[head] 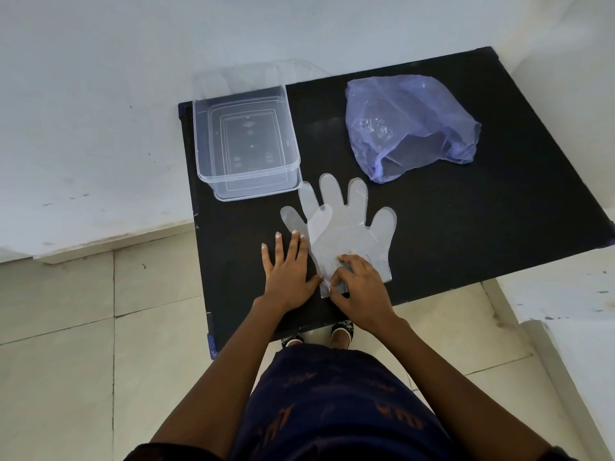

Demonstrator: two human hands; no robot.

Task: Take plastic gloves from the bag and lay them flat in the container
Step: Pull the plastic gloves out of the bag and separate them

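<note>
Clear plastic gloves point(346, 227) lie spread flat on the black table point(466, 227), fingers pointing away from me, one overlapping another. My right hand point(361, 291) pinches the cuff edge of the gloves at the near end. My left hand point(288, 266) rests flat on the table just left of the gloves, fingers spread, its thumb touching the cuff. A clear rectangular container point(244, 141) stands at the table's far left with nothing in it. A blue-violet plastic bag point(409, 121) lies at the far right, its mouth facing me.
A clear lid point(253, 73) leans behind the container against the white wall. The table's near edge runs just in front of my hands. Tiled floor and my feet point(342, 329) show below it.
</note>
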